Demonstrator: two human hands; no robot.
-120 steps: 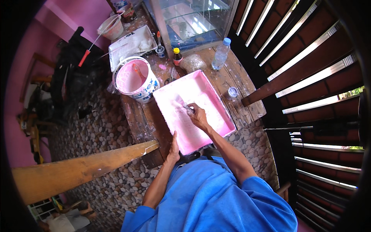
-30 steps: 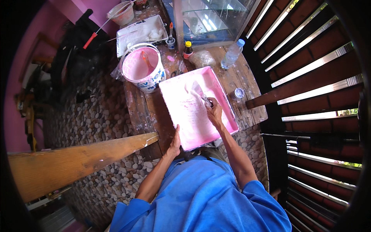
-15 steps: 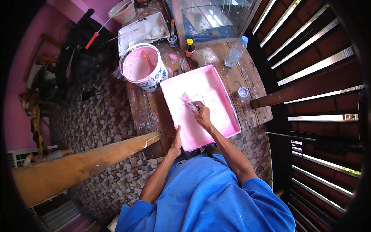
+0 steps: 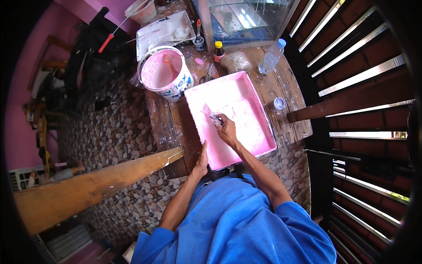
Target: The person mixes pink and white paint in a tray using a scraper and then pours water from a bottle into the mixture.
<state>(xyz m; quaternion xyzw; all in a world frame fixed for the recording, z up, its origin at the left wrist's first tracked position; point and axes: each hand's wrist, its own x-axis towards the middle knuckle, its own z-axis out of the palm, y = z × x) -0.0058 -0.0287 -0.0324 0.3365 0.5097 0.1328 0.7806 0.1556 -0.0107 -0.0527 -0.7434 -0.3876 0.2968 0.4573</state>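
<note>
A white paint tray (image 4: 257, 127) coated with pink paint lies tilted before me on the wooden table. My right hand (image 4: 227, 131) is closed round the handle of a paint scraper (image 4: 206, 110), whose pink-smeared blade lies against the tray's left inner side. My left hand (image 4: 201, 162) grips the tray's left edge near the close corner; some of its fingers are hidden by the wall. Just beyond the tray's far left corner stands a white paint bucket (image 4: 176, 90), pink inside, with an orange-handled brush (image 4: 169, 63) in it.
On the wooden table (image 4: 288, 92) are a water bottle (image 4: 272, 56), a yellow-capped dark bottle (image 4: 219, 52), a clear bag (image 4: 237, 62) and a small cup (image 4: 278, 104). A white roller tray (image 4: 162, 35) lies behind the bucket. A wooden beam (image 4: 101, 182) runs at left; dark slats stand right.
My right hand and the scraper have shifted slightly left within the tray. My left hand keeps its hold on the edge. The whole view has moved a little.
</note>
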